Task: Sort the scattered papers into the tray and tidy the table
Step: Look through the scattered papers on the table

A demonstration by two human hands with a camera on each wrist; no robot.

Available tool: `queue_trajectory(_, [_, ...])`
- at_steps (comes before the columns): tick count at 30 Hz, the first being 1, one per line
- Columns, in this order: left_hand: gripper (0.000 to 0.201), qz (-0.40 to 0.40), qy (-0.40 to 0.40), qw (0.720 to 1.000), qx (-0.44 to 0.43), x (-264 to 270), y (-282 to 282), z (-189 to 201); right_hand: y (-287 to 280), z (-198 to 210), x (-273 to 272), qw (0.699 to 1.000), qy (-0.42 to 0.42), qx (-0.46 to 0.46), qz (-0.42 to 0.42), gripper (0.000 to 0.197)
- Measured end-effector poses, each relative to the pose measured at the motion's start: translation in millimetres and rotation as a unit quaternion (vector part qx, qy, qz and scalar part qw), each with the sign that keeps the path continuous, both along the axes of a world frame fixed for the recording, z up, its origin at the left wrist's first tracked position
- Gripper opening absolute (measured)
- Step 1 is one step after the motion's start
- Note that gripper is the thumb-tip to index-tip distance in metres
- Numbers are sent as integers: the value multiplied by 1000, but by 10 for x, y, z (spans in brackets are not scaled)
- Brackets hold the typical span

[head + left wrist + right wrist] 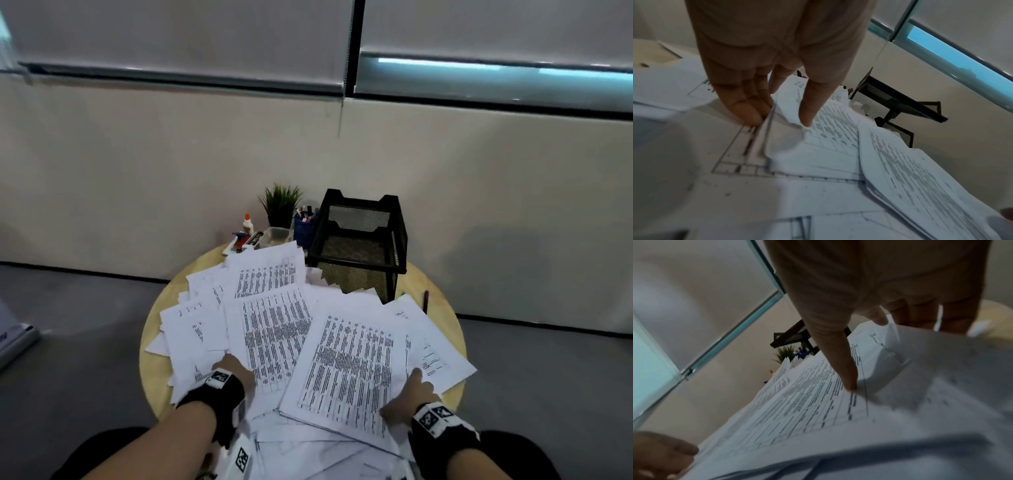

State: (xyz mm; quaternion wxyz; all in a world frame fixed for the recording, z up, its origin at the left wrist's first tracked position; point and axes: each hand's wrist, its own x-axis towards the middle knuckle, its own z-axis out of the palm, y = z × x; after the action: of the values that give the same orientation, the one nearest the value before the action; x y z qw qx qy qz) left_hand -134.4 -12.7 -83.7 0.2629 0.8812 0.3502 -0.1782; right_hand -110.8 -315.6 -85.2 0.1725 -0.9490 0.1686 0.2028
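Several printed white papers [270, 325] lie scattered over a round wooden table [150, 373]. A black mesh tray [359, 265] stands at the back right, also seen in the left wrist view [900, 104] and the right wrist view [791, 335]. My left hand [236, 365] pinches the lifted edge of a sheet [785, 113] between thumb and fingers [748, 112]. My right hand [411, 387] grips the right edge of a printed stack [346, 370], thumb [846, 369] on top and fingers underneath. More sheets overhang the near table edge.
Behind the papers stand a small green plant [281, 205], a glue bottle [247, 222], a blue pen cup [305, 229] and a clear plastic box [275, 236]. A dark pen [425, 301] lies right of the tray. The wall runs close behind the table.
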Motion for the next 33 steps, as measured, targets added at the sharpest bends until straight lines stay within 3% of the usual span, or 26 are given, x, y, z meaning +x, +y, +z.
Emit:
queue_trajectory(2, [16, 3, -17, 1000, -26, 29, 68, -56, -52, -63, -4, 998, -34, 46, -23, 96])
queue_trajectory(5, [45, 19, -63, 994, -84, 106, 188, -195, -154, -86, -2, 984, -81, 152, -48, 88])
queue_trajectory(8, [32, 9, -92, 990, -104, 155, 245, -235, -271, -117, 54, 963, -111, 227, -94, 81])
queue_trajectory(12, [37, -12, -108, 987, -121, 188, 226, -247, -350, -276, 164, 946, -97, 283, -125, 77])
queue_trajectory(15, [41, -9, -119, 984, -136, 167, 242, -257, -423, -278, 194, 921, -142, 338, -131, 35])
queue_trajectory(17, [41, 3, -132, 983, -131, 154, 278, -260, -498, -233, 216, 910, -167, 357, -126, 20])
queue_trajectory(25, [35, 42, -156, 979, -124, 53, 304, -221, -744, 92, 222, 906, -231, 343, -88, 14])
queue_trajectory(30, [6, 48, -179, 974, -133, 12, 309, -222, -785, 412, 63, 876, -269, 384, -113, 14])
queue_trajectory(33, [16, 35, -175, 975, -133, 2, 312, -228, -914, 519, 62, 864, -287, 393, -130, 16])
